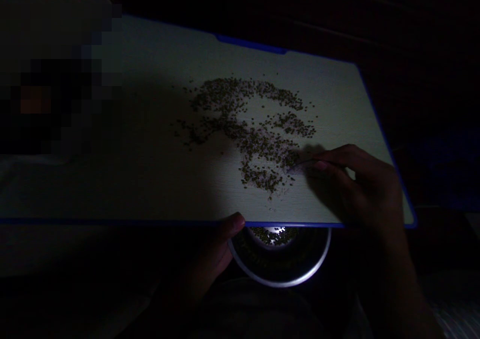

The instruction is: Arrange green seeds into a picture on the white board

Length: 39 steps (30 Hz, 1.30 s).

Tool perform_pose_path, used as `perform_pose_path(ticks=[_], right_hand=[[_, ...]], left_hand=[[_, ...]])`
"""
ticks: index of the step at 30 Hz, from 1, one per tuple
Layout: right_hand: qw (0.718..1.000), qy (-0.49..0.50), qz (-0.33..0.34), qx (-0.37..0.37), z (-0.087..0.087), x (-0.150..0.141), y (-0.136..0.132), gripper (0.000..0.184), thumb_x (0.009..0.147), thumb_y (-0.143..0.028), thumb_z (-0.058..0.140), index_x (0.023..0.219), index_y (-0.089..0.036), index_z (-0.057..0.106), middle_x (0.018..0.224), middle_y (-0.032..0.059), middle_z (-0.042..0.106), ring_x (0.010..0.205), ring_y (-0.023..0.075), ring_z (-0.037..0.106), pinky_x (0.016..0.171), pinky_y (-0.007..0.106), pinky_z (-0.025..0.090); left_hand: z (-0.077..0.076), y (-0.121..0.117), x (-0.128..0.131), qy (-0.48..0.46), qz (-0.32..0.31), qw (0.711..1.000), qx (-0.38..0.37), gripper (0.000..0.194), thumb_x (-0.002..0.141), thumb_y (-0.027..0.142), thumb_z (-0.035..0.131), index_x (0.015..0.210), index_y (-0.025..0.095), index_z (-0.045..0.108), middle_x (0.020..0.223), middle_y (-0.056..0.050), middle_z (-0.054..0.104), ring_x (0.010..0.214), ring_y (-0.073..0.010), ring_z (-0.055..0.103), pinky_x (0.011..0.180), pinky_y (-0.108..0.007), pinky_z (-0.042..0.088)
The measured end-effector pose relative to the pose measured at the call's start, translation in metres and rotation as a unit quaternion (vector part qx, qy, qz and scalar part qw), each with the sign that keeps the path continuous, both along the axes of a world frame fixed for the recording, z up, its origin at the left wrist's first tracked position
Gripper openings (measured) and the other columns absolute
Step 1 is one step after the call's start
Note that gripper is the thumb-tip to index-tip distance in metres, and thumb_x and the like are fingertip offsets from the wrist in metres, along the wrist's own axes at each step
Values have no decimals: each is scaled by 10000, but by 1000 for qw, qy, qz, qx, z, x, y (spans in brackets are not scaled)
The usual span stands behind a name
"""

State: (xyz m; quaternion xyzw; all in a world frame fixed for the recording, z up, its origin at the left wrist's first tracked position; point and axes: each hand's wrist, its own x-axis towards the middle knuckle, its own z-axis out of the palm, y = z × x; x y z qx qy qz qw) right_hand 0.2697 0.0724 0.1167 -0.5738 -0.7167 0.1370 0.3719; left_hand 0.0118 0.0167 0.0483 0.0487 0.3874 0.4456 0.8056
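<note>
My right hand (369, 184) pinches a thin curved utensil (302, 164), possibly a spoon; the dim light hides its exact kind. Its far end touches the small greenish beans (262, 146), which lie scattered in loose patches on a pale board (168, 189) with a blue rim. At the near edge, the thumb of my left hand (221, 249) rests over the rim, while its fingers, mostly hidden, curl against a round metal bowl (285, 283). Partly under the board's edge, that bowl has more beans inside.
Blurred blocks (45, 104) cover the upper left, over the board's far left end. A blue raised strip (251, 44) sits on the far rim. Dark surroundings hide most of what lies beyond the board; a dim bluish shape (446, 169) shows at right.
</note>
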Motion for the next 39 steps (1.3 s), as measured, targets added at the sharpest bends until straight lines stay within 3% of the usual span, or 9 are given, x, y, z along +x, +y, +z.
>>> perform_pose_path(ticks=[4,11,18,22,29,33,39], right_hand=[[1000,10,-4,-7,0,4,-5,114,972,-240,743,1010,-314,821,986,-6,826,900,207,744,820,372,582],[1000,7,-20,-8,0,5,-18,119,965,-238,746,1031,-308,817,993,-3,827,900,198,748,800,359,583],[999,13,-32,-23,0,5,-31,122,987,-239,716,1030,-305,809,1004,-7,830,912,205,758,795,366,573],[999,16,-40,-23,0,6,-35,114,976,-230,733,1021,-302,809,981,-10,819,876,194,746,790,356,572],[999,28,-38,-27,2,0,-38,89,973,-247,735,990,-291,810,967,7,820,871,210,749,785,371,576],[999,27,-35,-30,3,-4,-39,85,972,-249,735,970,-285,811,944,15,819,854,218,745,787,386,576],[1000,22,7,-8,3,-7,-38,132,966,-180,731,995,-289,800,953,-5,815,852,197,734,805,376,564]], left_hand=[[-8,-3,-5,-8,-15,999,-36,776,967,331,726,1671,358,400,1473,-14,720,1484,-338,540,1251,-472,432],[-9,-2,-6,-14,-11,999,-34,787,967,356,723,1679,336,389,1500,-18,696,1496,-314,522,1280,-437,387],[-19,-3,-8,-2,-2,999,-32,812,950,314,746,1677,347,386,1466,-23,721,1476,-330,544,1254,-460,434],[-13,-3,-6,0,-16,998,-53,791,947,365,753,1664,328,419,1478,-34,712,1484,-333,534,1263,-467,422],[6,3,-1,12,-5,999,-43,808,904,291,797,1640,327,467,1474,-7,710,1505,-308,507,1310,-437,336],[-2,0,-4,1,-10,998,-55,731,955,326,745,1635,335,477,1470,-10,708,1478,-308,542,1292,-443,373],[-20,-4,-10,0,-2,999,-45,763,958,325,736,1660,305,436,1519,-56,672,1476,-338,542,1284,-482,383]])
